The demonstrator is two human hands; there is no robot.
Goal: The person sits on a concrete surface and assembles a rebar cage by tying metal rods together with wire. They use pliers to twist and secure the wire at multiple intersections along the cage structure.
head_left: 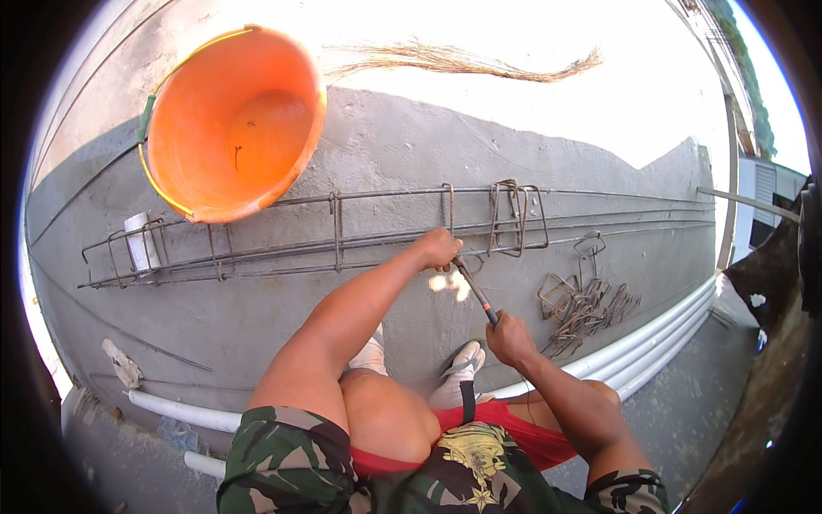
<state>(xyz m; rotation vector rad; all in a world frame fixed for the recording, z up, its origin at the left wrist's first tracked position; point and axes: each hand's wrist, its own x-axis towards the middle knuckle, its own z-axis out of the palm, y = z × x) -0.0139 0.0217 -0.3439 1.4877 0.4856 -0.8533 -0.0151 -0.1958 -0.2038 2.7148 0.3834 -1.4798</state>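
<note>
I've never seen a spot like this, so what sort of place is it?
Probably a construction site: a steel rebar cage, a pile of bent metal loops and long white pipes are all in view.

The head camera looked steeply down from above the person's shirt [411, 487], close to it, and faced forward past the left hand [439, 248] and right hand [511, 339] to the far part of the concrete surface [411, 141]. Its wide fisheye view bent straight edges toward dark left and right rims.
</note>
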